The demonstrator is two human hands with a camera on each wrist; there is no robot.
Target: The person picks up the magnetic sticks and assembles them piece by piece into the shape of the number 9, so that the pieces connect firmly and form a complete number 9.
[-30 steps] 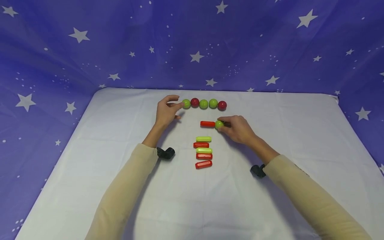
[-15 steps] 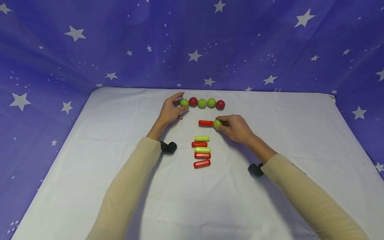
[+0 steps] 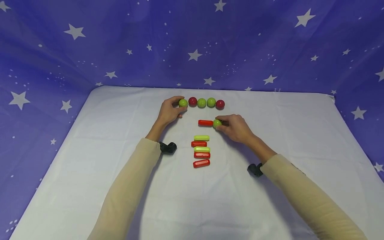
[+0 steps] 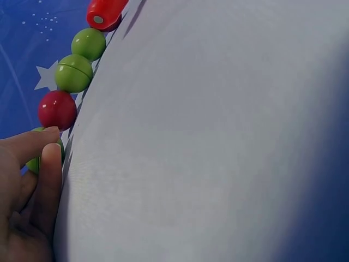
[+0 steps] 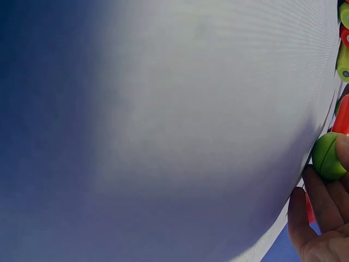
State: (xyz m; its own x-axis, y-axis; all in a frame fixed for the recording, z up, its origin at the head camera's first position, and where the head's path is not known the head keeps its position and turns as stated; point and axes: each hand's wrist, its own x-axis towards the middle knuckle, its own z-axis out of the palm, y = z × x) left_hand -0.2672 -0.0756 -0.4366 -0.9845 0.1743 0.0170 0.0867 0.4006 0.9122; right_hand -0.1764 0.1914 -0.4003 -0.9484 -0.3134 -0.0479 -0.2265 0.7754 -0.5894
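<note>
The smooth, shiny green ball (image 3: 217, 123) sits between the thumb and fingers of the right hand (image 3: 237, 128), which pinches it with the fingers parted only as wide as the ball. Straight to its left lies the red faceted stick (image 3: 205, 123), its long axis running left to right, in line with the ball; its near end appears to touch the ball. The right hand is the nearer one to this stick.

Farther back and to the left, the left hand (image 3: 169, 110) pinches the leftmost green ball (image 3: 183, 103) from its left side, thumb in front. That ball lies just beside the glossy dark red ball (image 3: 193, 101); whether they touch, I cannot tell. The row runs on rightward, roughly parallel to the stick.

Nearer the person, five red and yellow-green sticks (image 3: 202, 149) lie crosswise, one below another, on the white-covered table (image 3: 228, 200).
</note>
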